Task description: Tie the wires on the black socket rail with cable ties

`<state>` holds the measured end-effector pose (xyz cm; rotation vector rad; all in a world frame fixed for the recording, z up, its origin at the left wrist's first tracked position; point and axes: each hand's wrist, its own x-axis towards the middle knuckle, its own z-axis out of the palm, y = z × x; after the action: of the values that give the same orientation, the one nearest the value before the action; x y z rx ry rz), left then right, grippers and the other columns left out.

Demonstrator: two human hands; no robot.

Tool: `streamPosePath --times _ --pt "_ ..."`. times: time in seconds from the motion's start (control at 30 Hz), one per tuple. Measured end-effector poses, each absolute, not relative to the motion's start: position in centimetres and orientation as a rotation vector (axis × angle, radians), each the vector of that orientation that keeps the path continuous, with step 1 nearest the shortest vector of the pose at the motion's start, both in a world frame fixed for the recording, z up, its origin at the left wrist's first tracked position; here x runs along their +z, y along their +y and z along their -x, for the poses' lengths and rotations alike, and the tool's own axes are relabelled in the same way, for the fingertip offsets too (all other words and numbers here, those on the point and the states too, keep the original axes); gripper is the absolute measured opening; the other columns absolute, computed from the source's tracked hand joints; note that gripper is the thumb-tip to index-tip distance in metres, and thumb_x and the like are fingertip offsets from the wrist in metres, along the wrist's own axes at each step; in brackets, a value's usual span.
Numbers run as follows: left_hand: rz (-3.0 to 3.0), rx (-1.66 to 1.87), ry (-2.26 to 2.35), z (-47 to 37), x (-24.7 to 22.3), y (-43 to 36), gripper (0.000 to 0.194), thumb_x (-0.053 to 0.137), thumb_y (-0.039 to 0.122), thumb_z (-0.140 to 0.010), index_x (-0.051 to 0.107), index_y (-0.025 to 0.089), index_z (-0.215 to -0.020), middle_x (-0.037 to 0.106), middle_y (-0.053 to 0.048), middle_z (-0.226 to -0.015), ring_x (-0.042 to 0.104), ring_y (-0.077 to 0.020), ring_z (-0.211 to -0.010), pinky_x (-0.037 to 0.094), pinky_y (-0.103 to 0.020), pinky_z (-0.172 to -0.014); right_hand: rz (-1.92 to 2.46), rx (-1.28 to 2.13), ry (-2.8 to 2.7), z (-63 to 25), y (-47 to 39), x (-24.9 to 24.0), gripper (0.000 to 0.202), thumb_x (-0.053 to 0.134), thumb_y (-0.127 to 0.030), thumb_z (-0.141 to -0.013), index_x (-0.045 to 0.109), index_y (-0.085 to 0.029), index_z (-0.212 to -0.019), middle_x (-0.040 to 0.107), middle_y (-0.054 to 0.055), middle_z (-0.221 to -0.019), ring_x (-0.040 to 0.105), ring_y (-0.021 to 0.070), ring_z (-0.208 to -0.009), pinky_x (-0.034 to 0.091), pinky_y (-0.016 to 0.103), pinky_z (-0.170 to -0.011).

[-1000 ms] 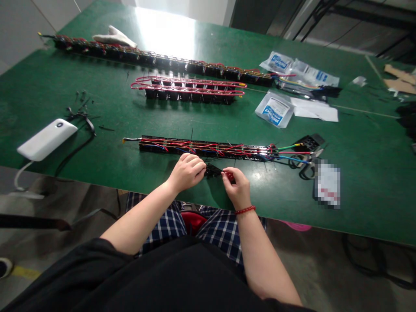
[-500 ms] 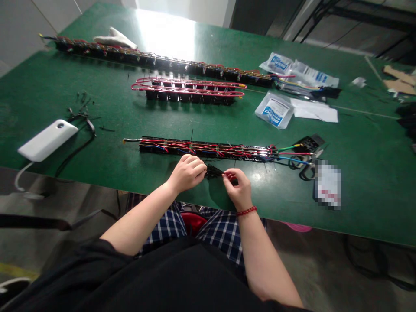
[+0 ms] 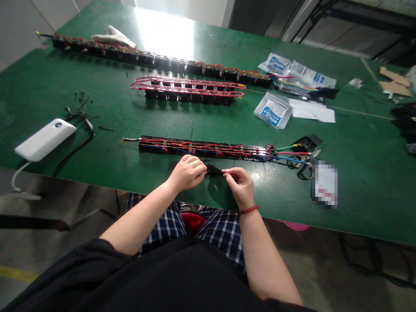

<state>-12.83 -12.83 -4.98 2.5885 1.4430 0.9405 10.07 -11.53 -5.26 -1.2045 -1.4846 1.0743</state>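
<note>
My left hand [image 3: 187,173] is closed around one end of a bundle of thin black cable ties [image 3: 214,170], low over the table's near side. The ties fan out to the right, where my right hand [image 3: 240,185] pinches their tips between thumb and fingers. Just beyond both hands lies a long black bar with red, blue and brown wires [image 3: 204,148], with thin black tails sticking up from it. Green, red and blue leads [image 3: 290,153] leave its right end.
Scissors [image 3: 304,170] and a blurred-out packet [image 3: 325,184] lie to the right. At left are a white device [image 3: 45,139] and black tie scraps [image 3: 85,118]. Farther back are a red-looped black block [image 3: 191,93], a longer wired bar [image 3: 162,63] and plastic bags [image 3: 273,110].
My right hand has shifted very slightly, still pinching the ends of the cable ties. My left hand keeps its place. The view has moved a little.
</note>
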Motion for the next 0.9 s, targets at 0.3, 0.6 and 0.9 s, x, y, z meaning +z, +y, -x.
streamPosePath --times 0.3,0.6,0.9 --pt "-2.575 0.899 1.377 13.0 -4.7 -12.9 0.016 0.053 0.03 -0.097 0.066 0.022 -0.092 0.074 -0.002 -0.095 0.063 -0.0207 -0.096 0.044 -0.039 -0.092 1.18 1.206 -1.261 -9.9 -11.1 -5.3 0.014 0.078 -0.03 -0.078 0.068 -0.023 -0.084 0.079 0.003 -0.09 0.074 0.0181 -0.081 0.061 0.036 -0.081" --pt "-2.315 1.069 1.429 13.4 -4.8 -12.8 0.017 0.053 0.031 -0.097 0.066 0.023 -0.089 0.074 -0.002 -0.091 0.065 -0.0191 -0.093 0.046 -0.039 -0.093 1.172 1.119 -1.145 -10.1 -10.8 -5.6 0.014 0.076 -0.028 -0.076 0.063 -0.023 -0.079 0.077 0.001 -0.087 0.072 0.016 -0.076 0.061 0.03 -0.068" --pt "-2.163 1.264 1.68 17.1 -4.0 -11.5 0.018 0.053 0.034 -0.097 0.064 0.023 -0.088 0.072 -0.002 -0.089 0.064 -0.0198 -0.093 0.047 -0.038 -0.094 1.211 1.104 -1.176 -10.1 -10.7 -5.5 0.012 0.074 -0.023 -0.074 0.064 -0.022 -0.081 0.074 0.0 -0.082 0.066 0.0128 -0.067 0.056 0.026 -0.061"
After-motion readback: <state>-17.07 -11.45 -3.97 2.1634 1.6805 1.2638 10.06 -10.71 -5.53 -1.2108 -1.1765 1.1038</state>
